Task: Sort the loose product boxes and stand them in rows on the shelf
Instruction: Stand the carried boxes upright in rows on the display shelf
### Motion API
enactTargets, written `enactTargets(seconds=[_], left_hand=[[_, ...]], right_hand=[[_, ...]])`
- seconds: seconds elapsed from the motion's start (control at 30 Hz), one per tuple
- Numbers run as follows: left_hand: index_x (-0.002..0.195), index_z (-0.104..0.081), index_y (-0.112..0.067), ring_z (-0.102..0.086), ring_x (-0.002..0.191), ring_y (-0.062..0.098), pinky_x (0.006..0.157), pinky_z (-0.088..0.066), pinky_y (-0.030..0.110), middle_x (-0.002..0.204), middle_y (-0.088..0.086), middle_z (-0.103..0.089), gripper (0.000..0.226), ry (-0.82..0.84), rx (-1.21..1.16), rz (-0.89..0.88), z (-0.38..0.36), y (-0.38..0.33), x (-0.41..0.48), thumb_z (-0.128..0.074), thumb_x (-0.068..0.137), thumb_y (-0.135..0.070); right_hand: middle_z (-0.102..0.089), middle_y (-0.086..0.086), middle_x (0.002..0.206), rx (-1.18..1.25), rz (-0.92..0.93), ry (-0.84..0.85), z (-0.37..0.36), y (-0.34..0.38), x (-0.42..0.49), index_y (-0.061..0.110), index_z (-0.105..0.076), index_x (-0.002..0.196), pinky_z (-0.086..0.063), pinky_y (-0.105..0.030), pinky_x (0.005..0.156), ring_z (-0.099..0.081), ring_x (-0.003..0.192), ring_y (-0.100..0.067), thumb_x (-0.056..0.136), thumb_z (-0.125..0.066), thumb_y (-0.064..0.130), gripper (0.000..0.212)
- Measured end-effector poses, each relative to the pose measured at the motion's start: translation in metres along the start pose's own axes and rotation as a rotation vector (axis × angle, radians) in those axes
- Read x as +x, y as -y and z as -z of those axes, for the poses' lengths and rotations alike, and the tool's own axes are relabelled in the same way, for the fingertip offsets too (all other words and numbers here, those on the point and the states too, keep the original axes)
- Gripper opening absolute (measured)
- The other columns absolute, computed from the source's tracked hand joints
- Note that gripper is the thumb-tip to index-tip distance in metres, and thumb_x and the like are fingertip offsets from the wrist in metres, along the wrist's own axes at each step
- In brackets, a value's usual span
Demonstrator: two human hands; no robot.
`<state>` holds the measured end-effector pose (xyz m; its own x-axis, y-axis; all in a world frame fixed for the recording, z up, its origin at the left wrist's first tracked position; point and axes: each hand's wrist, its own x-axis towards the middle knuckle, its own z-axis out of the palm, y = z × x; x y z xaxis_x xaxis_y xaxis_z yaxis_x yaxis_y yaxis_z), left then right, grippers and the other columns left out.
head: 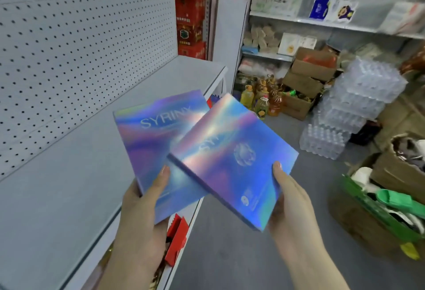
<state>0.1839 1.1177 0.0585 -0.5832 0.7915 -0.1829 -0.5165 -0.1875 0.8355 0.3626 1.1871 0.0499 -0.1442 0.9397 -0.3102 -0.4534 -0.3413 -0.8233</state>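
The grey shelf board (69, 174) fills the left half of the frame, and a perforated back panel (69, 36) rises behind it at upper left. At centre frame, over the shelf's front edge, two flat product boxes are held in the air, and neither touches the shelf. The SYRINX box (156, 133) sits centre-left. The second box (230, 170) lies over its right side, tilted toward lower right.

Both look like thin, stiff card cartons, probably light. Their glossy foil skin is likely slick, so a pinch across the narrow thickness near a bottom corner should hold better than a flat palm. The corners would likely dent if knocked against the shelf.

Each box has a holographic blue, violet and pink sheen with pale lettering, and the second box also carries a round emblem.

The left hand (142, 216) grips the SYRINX box at its lower edge, thumb on the face and the other fingers hidden beneath. The right hand (292, 204) grips the second box at its lower right edge in the same way.
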Motion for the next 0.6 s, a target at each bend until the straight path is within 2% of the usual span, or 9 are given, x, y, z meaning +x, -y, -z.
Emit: enactTargets(seconds=[0.1,0.2,0.27,0.33,0.37,0.47,0.53,0.6], left_hand=[[0.114,-0.066,-0.016,-0.071,0.092,0.021,0.062,-0.057,0.024,0.108,0.006,-0.072,0.044,-0.025,0.005,-0.029,-0.026,0.02,0.043,-0.063,0.071,-0.025],[0.119,-0.064,-0.015,-0.071,0.094,0.02,0.066,-0.058,0.026,0.11,0.006,-0.072,0.046,-0.084,0.006,-0.081,-0.057,0.041,0.084,-0.06,0.074,-0.024],[0.12,-0.064,-0.017,-0.071,0.093,0.016,0.062,-0.058,0.024,0.112,0.004,-0.071,0.053,-0.125,-0.023,-0.111,-0.079,0.051,0.11,-0.068,0.069,-0.032],[0.12,-0.064,-0.019,-0.07,0.093,0.015,0.06,-0.056,0.022,0.114,0.003,-0.071,0.075,-0.176,-0.01,-0.13,-0.103,0.057,0.135,-0.081,0.052,-0.046],[0.121,-0.064,-0.019,-0.07,0.094,0.016,0.061,-0.057,0.022,0.114,0.003,-0.071,0.077,-0.195,-0.015,-0.146,-0.114,0.061,0.148,-0.081,0.051,-0.046],[0.121,-0.064,-0.018,-0.069,0.1,0.023,0.075,-0.057,0.03,0.113,0.005,-0.071,0.073,-0.241,-0.03,-0.169,-0.149,0.066,0.182,-0.082,0.054,-0.041],[0.114,-0.066,-0.017,-0.072,0.089,0.018,0.069,-0.057,0.027,0.107,0.003,-0.073,0.054,-0.298,-0.048,-0.188,-0.165,0.074,0.207,-0.075,0.063,-0.032],[0.109,-0.067,-0.014,-0.072,0.083,0.016,0.063,-0.056,0.023,0.104,0.004,-0.073,0.039,-0.336,-0.055,-0.195,-0.18,0.079,0.234,-0.063,0.071,-0.021]], right_hand=[[-0.072,-0.012,0.109,0.04,-0.087,0.045,0.01,0.017,0.067,0.004,-0.064,0.113,-0.051,-0.053,0.091,-0.07,0.097,-0.031,0.084,-0.061,0.025,0.036],[-0.072,-0.013,0.11,0.0,-0.063,0.025,0.02,0.034,0.142,0.005,-0.061,0.111,-0.053,-0.046,0.086,-0.07,0.091,-0.028,0.08,-0.063,0.019,0.034],[-0.07,-0.011,0.116,0.018,-0.049,0.073,0.026,0.05,0.192,0.007,-0.06,0.116,-0.049,-0.046,0.091,-0.067,0.101,-0.029,0.085,-0.061,0.016,0.033],[-0.067,-0.01,0.122,0.024,-0.047,0.138,0.026,0.072,0.24,0.008,-0.058,0.125,-0.043,-0.051,0.102,-0.061,0.117,-0.032,0.087,-0.058,0.012,0.038],[-0.066,-0.01,0.125,0.031,-0.036,0.168,0.025,0.083,0.263,0.009,-0.056,0.128,-0.042,-0.053,0.104,-0.059,0.12,-0.032,0.086,-0.058,0.01,0.042],[-0.062,-0.007,0.131,0.009,-0.021,0.27,0.016,0.115,0.331,0.013,-0.051,0.136,-0.046,-0.05,0.101,-0.056,0.124,-0.03,0.082,-0.06,0.01,0.055],[-0.059,-0.007,0.135,0.008,-0.057,0.332,0.012,0.123,0.376,0.015,-0.047,0.139,-0.049,-0.049,0.096,-0.053,0.127,-0.032,0.08,-0.063,0.011,0.062],[-0.056,-0.008,0.138,-0.009,-0.117,0.358,0.002,0.126,0.412,0.018,-0.044,0.142,-0.051,-0.044,0.084,-0.05,0.129,-0.036,0.077,-0.069,0.014,0.07]])
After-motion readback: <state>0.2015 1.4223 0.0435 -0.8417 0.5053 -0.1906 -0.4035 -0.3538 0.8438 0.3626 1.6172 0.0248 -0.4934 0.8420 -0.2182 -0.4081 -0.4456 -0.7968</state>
